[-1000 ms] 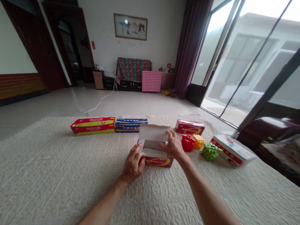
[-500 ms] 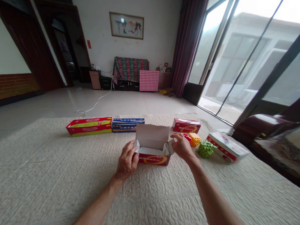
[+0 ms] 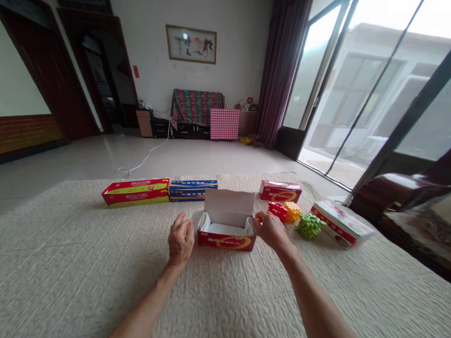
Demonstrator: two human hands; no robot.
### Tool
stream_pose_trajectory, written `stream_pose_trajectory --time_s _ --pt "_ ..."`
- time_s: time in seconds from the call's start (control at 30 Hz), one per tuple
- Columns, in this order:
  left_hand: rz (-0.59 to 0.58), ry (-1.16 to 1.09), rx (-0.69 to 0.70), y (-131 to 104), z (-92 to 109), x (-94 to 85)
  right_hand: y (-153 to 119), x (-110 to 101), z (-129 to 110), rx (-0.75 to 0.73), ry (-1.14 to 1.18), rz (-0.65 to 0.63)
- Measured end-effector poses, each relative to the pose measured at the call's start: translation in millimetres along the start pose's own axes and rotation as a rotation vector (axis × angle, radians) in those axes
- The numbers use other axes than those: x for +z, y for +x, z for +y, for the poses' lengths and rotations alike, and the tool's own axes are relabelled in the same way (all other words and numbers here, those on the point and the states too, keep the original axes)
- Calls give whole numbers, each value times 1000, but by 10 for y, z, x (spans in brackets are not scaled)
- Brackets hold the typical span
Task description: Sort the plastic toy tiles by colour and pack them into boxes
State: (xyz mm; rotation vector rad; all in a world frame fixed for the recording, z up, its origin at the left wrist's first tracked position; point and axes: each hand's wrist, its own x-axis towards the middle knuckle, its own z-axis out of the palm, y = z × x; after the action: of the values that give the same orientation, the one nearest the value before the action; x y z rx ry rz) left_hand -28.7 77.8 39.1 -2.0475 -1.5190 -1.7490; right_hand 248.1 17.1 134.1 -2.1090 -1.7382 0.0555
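A red cardboard box [image 3: 227, 240] stands on the quilted cover with its lid flap [image 3: 229, 203] raised at the back. Its inside is pale, with white material bunched at both ends. My left hand [image 3: 180, 239] is just left of the box, apart from it, with fingers loosely bent and nothing in them. At the box's right end, my right hand [image 3: 271, 229] has its fingertips pinched on the upper edge; the side flap there is mostly hidden by the fingers. Close beyond my right hand lie a red knobbly toy [image 3: 277, 211], an orange one [image 3: 293, 212] and a green one [image 3: 309, 226].
Behind the box stand a red and yellow-green box [image 3: 137, 194] and blue boxes [image 3: 193, 190]. Another red box [image 3: 281, 191] is behind the toys. A white and red box [image 3: 342, 223] lies at the right. Everything rests on a beige quilted cover [image 3: 223, 293].
My left hand has let go of the box's left end and moved left. The left side flap now leans outward. My right hand has shifted slightly left and down against the right end.
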Motion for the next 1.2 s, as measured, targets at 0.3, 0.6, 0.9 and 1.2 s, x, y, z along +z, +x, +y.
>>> stream_pose_trajectory --time_s 0.3,0.6,0.9,1.2 --pt "-379 227 99 399 340 -174 15 89 -165 86 9 -68" --pt "-589 368 -94 499 592 22 118 152 -292 118 -5 -125" --pt "-675 230 -39 569 411 68 237 248 -66 3 95 -139" --pt "-641 180 -57 709 296 255 439 297 32 -12 206 -107"
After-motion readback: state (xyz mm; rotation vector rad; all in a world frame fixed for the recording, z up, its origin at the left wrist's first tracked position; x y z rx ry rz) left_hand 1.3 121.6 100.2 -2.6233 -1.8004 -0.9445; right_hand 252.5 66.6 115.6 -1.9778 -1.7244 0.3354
